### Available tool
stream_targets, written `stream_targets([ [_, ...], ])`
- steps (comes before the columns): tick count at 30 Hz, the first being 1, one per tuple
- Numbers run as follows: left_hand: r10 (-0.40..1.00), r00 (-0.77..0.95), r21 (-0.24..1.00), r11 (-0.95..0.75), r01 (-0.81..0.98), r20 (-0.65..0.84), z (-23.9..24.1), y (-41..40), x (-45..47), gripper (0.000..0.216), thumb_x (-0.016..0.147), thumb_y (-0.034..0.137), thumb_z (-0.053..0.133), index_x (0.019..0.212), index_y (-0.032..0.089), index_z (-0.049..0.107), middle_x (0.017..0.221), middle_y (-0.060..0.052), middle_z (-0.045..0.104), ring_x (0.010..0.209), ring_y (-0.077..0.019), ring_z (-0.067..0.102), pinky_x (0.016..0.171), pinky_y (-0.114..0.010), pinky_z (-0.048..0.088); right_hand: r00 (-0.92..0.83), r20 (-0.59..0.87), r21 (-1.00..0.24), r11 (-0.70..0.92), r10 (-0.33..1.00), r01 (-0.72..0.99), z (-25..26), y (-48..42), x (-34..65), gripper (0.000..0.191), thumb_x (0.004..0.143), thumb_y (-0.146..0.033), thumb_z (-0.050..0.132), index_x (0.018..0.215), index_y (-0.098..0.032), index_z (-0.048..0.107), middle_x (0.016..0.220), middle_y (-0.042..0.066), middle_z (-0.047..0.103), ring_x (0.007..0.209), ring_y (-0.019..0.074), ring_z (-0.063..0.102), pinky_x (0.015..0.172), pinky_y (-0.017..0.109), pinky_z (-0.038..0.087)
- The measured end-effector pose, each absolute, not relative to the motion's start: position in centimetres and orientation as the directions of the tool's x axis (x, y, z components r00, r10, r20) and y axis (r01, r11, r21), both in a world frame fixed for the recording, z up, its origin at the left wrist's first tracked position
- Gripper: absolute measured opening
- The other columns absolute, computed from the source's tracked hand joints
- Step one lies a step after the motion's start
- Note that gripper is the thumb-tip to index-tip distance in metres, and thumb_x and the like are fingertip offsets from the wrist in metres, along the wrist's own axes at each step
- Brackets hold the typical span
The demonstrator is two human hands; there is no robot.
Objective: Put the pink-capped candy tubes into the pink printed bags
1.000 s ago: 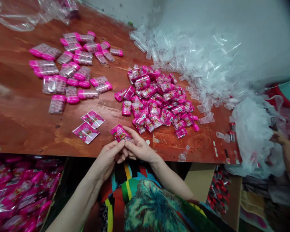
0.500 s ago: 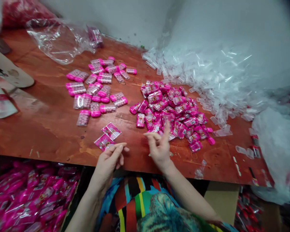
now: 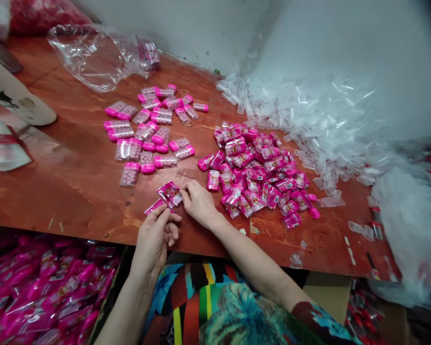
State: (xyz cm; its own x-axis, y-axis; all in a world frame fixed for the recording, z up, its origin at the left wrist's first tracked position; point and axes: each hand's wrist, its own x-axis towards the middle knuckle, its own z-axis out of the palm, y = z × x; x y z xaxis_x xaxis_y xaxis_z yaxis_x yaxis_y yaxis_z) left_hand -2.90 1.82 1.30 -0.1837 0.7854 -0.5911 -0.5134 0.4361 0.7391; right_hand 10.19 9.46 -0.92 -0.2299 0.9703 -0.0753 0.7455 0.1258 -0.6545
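Two flat pink printed wrappers lie near the table's front edge, partly overlapping. The upper wrapper (image 3: 170, 191) is pinched at its right edge by the thumb and fingertips of my right hand (image 3: 198, 203). My left hand (image 3: 156, 234) has thumb and forefinger closed at the wrapper's lower edge, other fingers curled. It covers part of the lower wrapper (image 3: 154, 206). Beyond the wrappers lie several clear boxes with pink caps (image 3: 129, 174), filled with small pink balls. To the right of my right hand spreads a pile of pink wrapped packs (image 3: 253, 172).
Clear plastic sleeves (image 3: 309, 110) are heaped against the wall. A crumpled clear bag (image 3: 89, 57) lies at the back left. Below the table's left edge stands a box of pink packs (image 3: 46, 292). A whitish plastic bag (image 3: 402, 215) bulges at the right end.
My right hand has moved left from beside the pile of packs to the upper wrapper and pinched its edge. My left hand has shifted slightly left and its fingertips now meet the wrapper.
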Motion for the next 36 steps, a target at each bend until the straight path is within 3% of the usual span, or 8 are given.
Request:
stream_targets([
  [5,0.840,-0.177,0.804,0.399,-0.441,-0.513,1.7,1.9,-2.3,0.054,0.064,0.052,0.097,0.093,0.018,0.066,0.058,0.005,0.063,0.034,-0.0057,0.040,0.034,-0.016,0.021,-0.269,-0.017,-0.933,0.082,0.963,0.350,-0.8,7.4,11.9,0.012,0.102,-0.027,0.062,0.092,-0.021,0.061,0.087,0.000,0.068,0.079,0.0165,0.062,0.074,0.029,0.049],
  [9,0.808,-0.201,0.778,0.416,-0.470,-0.554,1.7,2.3,-1.7,0.061,0.054,0.053,0.102,0.059,0.020,0.052,0.042,0.010,0.036,0.036,-0.0025,0.028,0.038,-0.017,0.019,-0.235,-0.065,-0.986,-0.026,0.970,0.167,-0.5,6.5,11.6,0.010,0.094,-0.031,0.067,0.094,-0.022,0.061,0.080,-0.003,0.063,0.069,0.0147,0.057,0.065,0.026,0.045],
  [13,0.812,-0.240,0.784,0.366,-0.502,-0.533,2.1,3.6,-1.5,0.068,0.045,0.052,0.105,0.052,0.020,0.046,0.042,0.008,0.037,0.038,-0.0027,0.031,0.039,-0.018,0.021,-0.236,0.004,-0.996,0.026,0.972,0.090,-0.5,7.7,10.5,0.005,0.091,-0.023,0.061,0.096,-0.022,0.061,0.078,-0.004,0.060,0.068,0.0147,0.057,0.065,0.026,0.046],
  [20,0.776,-0.277,0.760,0.362,-0.540,-0.567,2.9,7.1,-2.3,0.071,0.036,0.053,0.107,0.051,0.021,0.045,0.037,0.008,0.038,0.034,-0.0038,0.033,0.036,-0.018,0.022,-0.243,-0.029,-0.972,0.029,0.970,0.234,-0.1,11.4,8.5,0.016,0.094,-0.013,0.055,0.101,-0.022,0.066,0.078,-0.005,0.064,0.070,0.0142,0.060,0.067,0.024,0.046],
  [24,0.760,-0.351,0.776,0.303,-0.553,-0.547,2.7,8.9,-3.1,0.077,0.030,0.045,0.108,0.051,0.022,0.037,0.040,0.010,0.037,0.036,-0.0029,0.034,0.035,-0.016,0.022,-0.288,-0.088,-0.929,0.025,0.954,0.369,0.2,14.8,8.2,0.018,0.106,-0.023,0.053,0.112,-0.022,0.070,0.084,-0.002,0.070,0.076,0.0164,0.066,0.070,0.025,0.049],
  [30,0.754,-0.312,0.760,0.358,-0.543,-0.578,2.6,9.2,-3.3,0.077,0.030,0.048,0.108,0.050,0.022,0.038,0.039,0.010,0.037,0.037,-0.0026,0.032,0.035,-0.016,0.021,-0.003,-0.121,-0.546,-0.064,0.993,0.836,1.3,20.6,7.3,0.038,0.117,-0.045,0.043,0.133,-0.021,0.067,0.125,0.015,0.076,0.114,0.0298,0.075,0.097,0.041,0.056],
  [33,0.751,-0.229,0.730,0.443,-0.521,-0.620,2.9,8.1,-2.6,0.070,0.033,0.053,0.107,0.051,0.020,0.047,0.039,0.007,0.041,0.037,-0.0037,0.034,0.037,-0.017,0.022,-0.013,-0.174,-0.407,-0.060,0.985,0.911,1.8,22.2,6.8,0.047,0.115,-0.057,0.042,0.139,-0.024,0.064,0.131,0.018,0.072,0.115,0.0334,0.075,0.096,0.046,0.059],
  [36,0.771,-0.159,0.728,0.482,-0.487,-0.617,3.4,6.7,-1.7,0.065,0.040,0.054,0.105,0.051,0.019,0.052,0.039,0.006,0.042,0.039,-0.0047,0.035,0.039,-0.019,0.024,-0.043,-0.212,-0.354,-0.036,0.976,0.935,2.4,22.9,6.9,0.042,0.113,-0.052,0.049,0.142,-0.024,0.062,0.136,0.021,0.069,0.119,0.0346,0.074,0.097,0.047,0.060],
])
